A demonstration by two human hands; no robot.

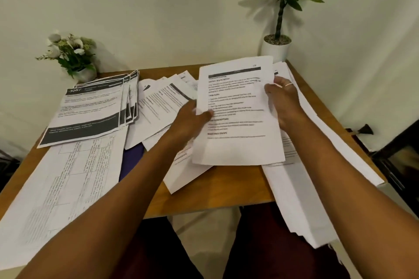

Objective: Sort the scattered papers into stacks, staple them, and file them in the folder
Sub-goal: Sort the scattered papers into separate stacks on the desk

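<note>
Sheet (238, 102) raised over loose papers (156, 102) on surface (217, 190); left hand (192, 120) fingers (205, 115) pinching its left edge, right hand (284, 99) fingers curled round right edge. Dark-banner stack (90, 111) far left.

Both bare forearms reach forward and converge. The left hand (192, 118) pinches the left edge of a printed sheet (235, 106), thumb on top. The right hand (283, 99) grips its right edge, fingers (281, 82) curled.

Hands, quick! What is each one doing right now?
Left hand: holds the printed page by its left edge, thumb on top.
Right hand: holds the same page by its right edge.
</note>
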